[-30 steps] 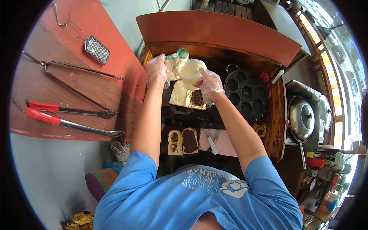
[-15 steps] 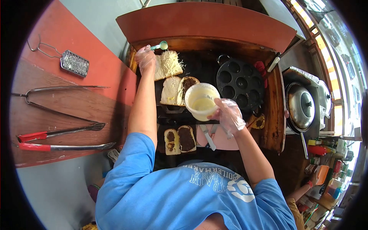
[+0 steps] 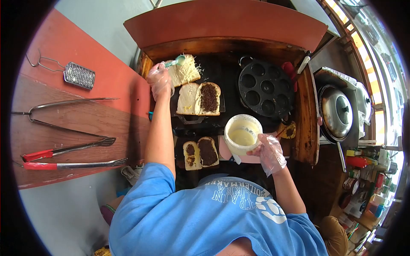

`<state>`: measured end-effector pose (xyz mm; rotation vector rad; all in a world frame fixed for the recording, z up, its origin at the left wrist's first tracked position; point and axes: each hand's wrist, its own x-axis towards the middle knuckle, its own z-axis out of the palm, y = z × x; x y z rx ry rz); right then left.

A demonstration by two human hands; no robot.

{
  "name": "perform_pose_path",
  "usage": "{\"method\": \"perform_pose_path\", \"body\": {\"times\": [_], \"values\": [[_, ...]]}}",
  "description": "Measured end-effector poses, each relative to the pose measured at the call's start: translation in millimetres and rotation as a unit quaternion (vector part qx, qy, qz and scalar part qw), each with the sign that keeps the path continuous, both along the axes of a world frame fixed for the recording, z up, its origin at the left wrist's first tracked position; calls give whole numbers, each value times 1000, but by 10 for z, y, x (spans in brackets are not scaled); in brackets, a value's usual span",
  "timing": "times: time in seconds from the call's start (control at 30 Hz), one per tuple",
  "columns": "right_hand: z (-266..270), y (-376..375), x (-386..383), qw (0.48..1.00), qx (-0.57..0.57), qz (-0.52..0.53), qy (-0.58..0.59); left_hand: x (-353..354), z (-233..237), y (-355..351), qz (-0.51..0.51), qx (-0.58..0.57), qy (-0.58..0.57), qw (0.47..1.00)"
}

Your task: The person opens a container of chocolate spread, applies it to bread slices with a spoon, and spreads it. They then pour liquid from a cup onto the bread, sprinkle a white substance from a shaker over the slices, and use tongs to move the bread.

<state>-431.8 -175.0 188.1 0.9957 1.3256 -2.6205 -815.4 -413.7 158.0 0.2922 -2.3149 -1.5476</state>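
Your left hand (image 3: 160, 79) grips the spoon (image 3: 180, 60) over cheese-topped bread (image 3: 186, 76) | your right hand (image 3: 270, 153) grips the tub (image 3: 234, 146), drawn back above the pink board (image 3: 252, 159), leaving chocolate-topped bread (image 3: 209, 98) uncovered

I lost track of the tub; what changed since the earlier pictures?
The right hand has drawn the plastic tub from over the bread toward the body, over the pink cutting board. Nothing was let go: the left hand still holds the scoop. The grater stayed put.

Left hand (image 3: 160, 80) (gloved) well forward
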Motion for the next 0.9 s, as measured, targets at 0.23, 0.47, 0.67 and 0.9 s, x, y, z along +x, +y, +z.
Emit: {"method": "perform_pose_path", "body": {"times": [0.23,0.47,0.67,0.9], "values": [[118,-23,153,999,-9,-19,-25,-210,-211,98,-20,25,36,999],[45,-59,276,998,3,-28,-50,-295,127,278,-12,-64,116,991],[110,-81,292,997,4,-29,-71,-226,126,201,18,-140,182,973],[-8,-52,359,997,10,-24,-73,229,71,7,-14,-232,236,944]]}}
